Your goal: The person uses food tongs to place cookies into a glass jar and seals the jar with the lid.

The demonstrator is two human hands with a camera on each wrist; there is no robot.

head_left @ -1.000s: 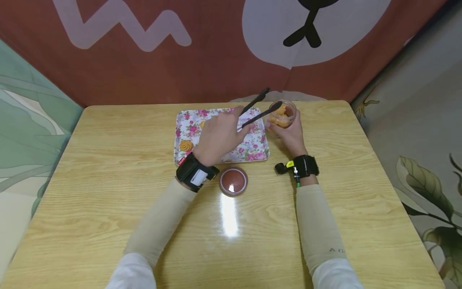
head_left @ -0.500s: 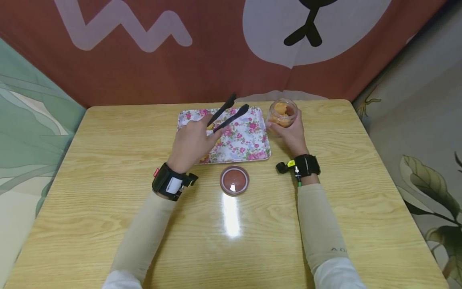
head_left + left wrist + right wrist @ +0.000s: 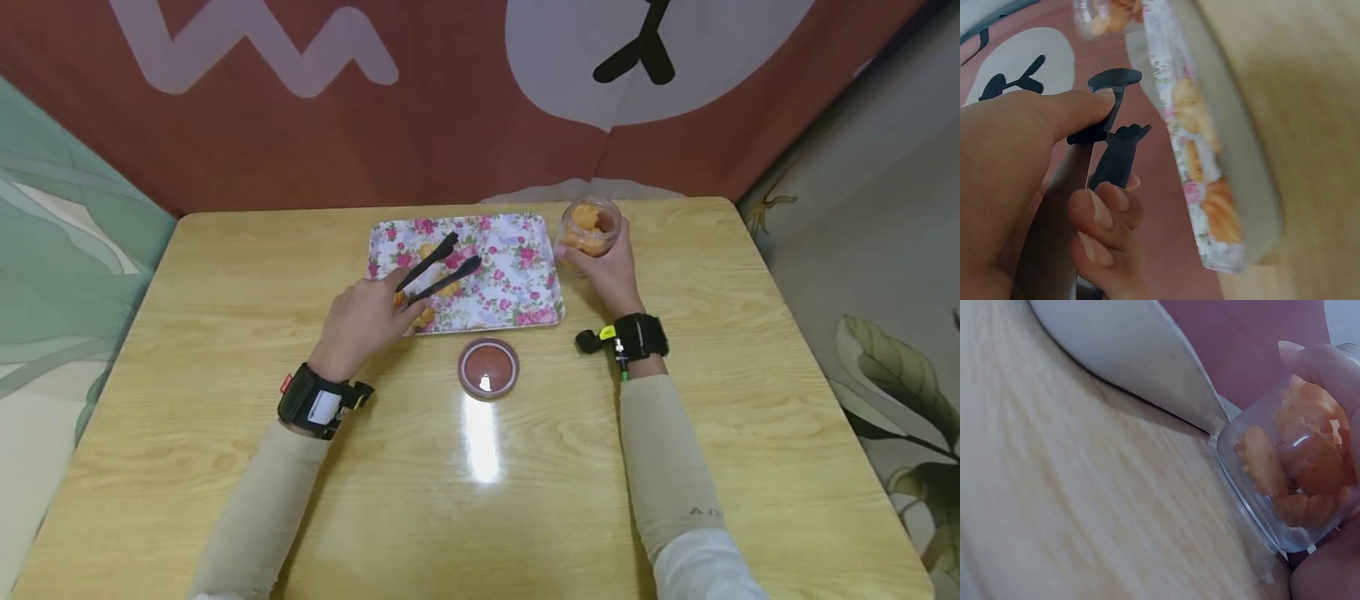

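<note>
Golden ridged cookies [image 3: 1221,211] just beyond the left grip [image 3: 362,321], which holds black-tipped tongs [image 3: 427,263], seem brittle, best pinched gently sideways; right grip [image 3: 611,271] clasps a clear round jar [image 3: 1261,414].

From my end I see a wood-grain table [image 3: 480,533] carrying a floral tray [image 3: 517,287], partly under the left hand [image 3: 363,321]; a clear jar [image 3: 588,237] standing in the right hand's [image 3: 611,271] grip; and, between both hands, a brown lid [image 3: 488,368].
</note>
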